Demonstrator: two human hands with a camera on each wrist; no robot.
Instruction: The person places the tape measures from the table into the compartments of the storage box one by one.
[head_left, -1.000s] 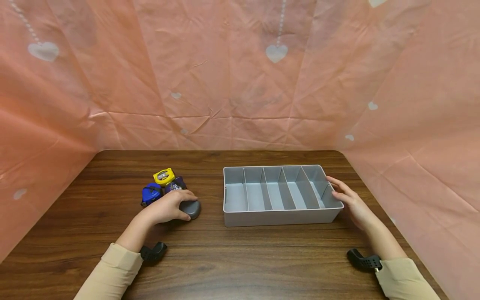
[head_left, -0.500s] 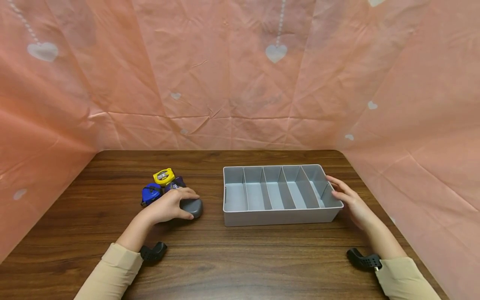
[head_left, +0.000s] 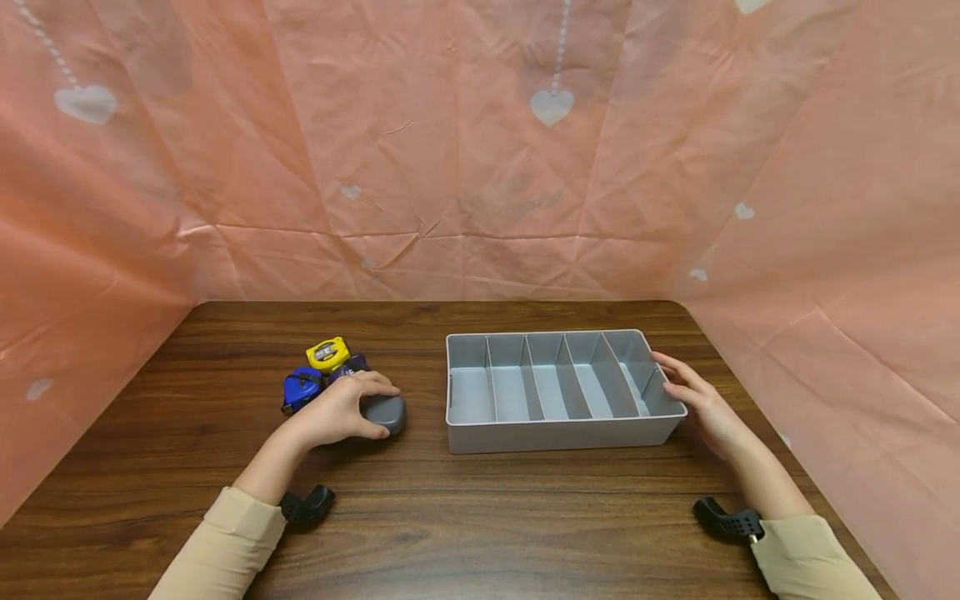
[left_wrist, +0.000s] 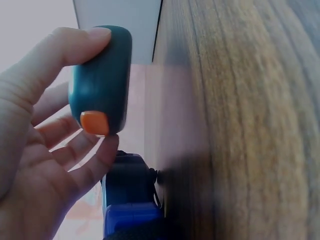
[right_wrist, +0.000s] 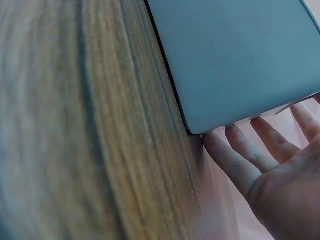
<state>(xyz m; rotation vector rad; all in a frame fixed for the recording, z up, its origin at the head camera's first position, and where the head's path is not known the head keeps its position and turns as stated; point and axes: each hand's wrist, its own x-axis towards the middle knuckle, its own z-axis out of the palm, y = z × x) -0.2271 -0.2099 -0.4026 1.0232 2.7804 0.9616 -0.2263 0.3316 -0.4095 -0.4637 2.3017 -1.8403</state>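
My left hand (head_left: 347, 410) grips a rounded dark grey tape measure (head_left: 386, 415) with thumb and fingers. In the left wrist view that tape measure (left_wrist: 102, 77) hangs above the wood and shows an orange tab (left_wrist: 95, 122) at one end. Just behind the hand lie a yellow tape measure (head_left: 327, 354), a blue tape measure (head_left: 303, 386) and a dark purple one (head_left: 350, 367), partly covered by the hand. A grey divided box (head_left: 566, 435) stands right of centre. The fingertips of my right hand (head_left: 708, 415) touch its right end wall, fingers fairly straight in the right wrist view.
Thin partitions split the box into several compartments, with no objects in them. The brown wooden table (head_left: 480, 521) carries everything. A pink curtain (head_left: 465, 167) with white hearts surrounds its back and sides. Each wrist wears a black camera mount (head_left: 306, 506).
My left hand has drawn the grey tape measure slightly to the right, away from the other tape measures. My right hand and the box have stayed put.
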